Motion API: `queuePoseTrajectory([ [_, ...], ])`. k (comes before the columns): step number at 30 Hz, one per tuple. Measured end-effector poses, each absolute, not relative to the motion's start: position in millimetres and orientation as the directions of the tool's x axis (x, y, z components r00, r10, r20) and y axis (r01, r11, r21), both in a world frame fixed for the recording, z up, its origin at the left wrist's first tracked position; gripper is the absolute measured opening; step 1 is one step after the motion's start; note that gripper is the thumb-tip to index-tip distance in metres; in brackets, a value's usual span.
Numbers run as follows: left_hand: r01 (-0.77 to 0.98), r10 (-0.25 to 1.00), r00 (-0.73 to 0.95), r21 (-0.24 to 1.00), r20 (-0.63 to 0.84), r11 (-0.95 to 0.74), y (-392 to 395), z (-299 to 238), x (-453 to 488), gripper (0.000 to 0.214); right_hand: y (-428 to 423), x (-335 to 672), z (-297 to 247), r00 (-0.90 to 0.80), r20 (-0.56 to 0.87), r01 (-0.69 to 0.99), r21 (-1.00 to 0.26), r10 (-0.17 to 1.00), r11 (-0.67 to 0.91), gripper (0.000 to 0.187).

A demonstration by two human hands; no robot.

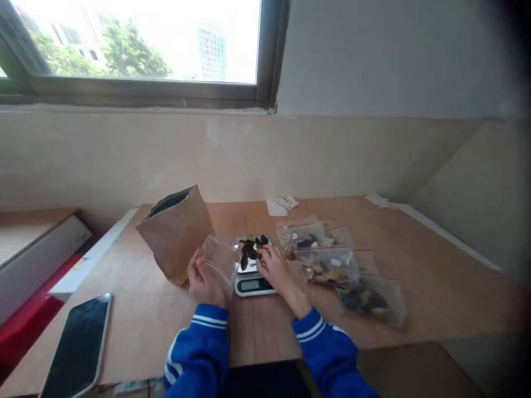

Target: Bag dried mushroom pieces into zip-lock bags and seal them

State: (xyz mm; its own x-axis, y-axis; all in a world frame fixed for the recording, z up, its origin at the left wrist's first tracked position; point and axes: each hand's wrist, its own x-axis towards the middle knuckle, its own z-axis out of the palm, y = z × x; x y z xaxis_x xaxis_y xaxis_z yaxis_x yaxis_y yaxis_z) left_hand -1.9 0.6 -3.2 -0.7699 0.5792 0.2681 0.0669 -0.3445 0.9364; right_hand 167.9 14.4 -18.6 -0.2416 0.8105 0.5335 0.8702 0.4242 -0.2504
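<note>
A small white digital scale point(244, 286) lies in the middle of the table, and dark brown dried pieces, perhaps mushrooms point(248, 251), are heaped on its plate. My right hand point(276, 270) reaches over the scale's right side, its fingers closed at the heap; the fingertips are partly hidden among the pieces. My left hand point(205, 282) grips a clear plastic zip bag point(222, 260) just left of the scale, with the bag's mouth toward the heap. Behind my left hand an open brown paper bag point(182, 232) stands tilted.
Several filled zip bags point(332, 268) with red seals lie in a pile right of the scale. A phone point(78, 342) rests at the table's left front. White paper point(276, 208) and a crumpled tissue point(289, 202) lie by the back wall, below a window point(145, 44).
</note>
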Motion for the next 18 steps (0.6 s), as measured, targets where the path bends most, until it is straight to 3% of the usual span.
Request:
queuePoseTrajectory([
  [7, 0.085, 0.605, -0.747, 0.943, 0.274, -0.321, -1.1, -12.5, -2.3, 0.039, 20.5, 171.8, -14.1, -0.203, 0.551, 0.835, -0.334, 0.809, 0.437, 0.017],
  [12, 0.111, 0.611, -0.737, 0.943, 0.289, -0.312, -5.2, -9.5, 4.4, 0.040, 28.8, 170.9, -7.6, -0.020, 0.559, 0.709, -0.576, 0.829, 0.405, 0.023],
  [15, 0.126, 0.604, -0.737, 0.940, 0.304, -0.318, -5.7, -10.6, 4.4, 0.041, 26.6, 161.7, 12.5, 0.152, 0.450, 0.482, -0.811, 0.880, 0.331, 0.028],
  [18, 0.134, 0.623, -0.718, 0.941, 0.309, -0.312, -6.0, -13.4, 2.6, 0.042, 19.9, 147.2, 41.9, 0.165, 0.245, 0.115, -0.967, 0.955, 0.228, 0.036],
])
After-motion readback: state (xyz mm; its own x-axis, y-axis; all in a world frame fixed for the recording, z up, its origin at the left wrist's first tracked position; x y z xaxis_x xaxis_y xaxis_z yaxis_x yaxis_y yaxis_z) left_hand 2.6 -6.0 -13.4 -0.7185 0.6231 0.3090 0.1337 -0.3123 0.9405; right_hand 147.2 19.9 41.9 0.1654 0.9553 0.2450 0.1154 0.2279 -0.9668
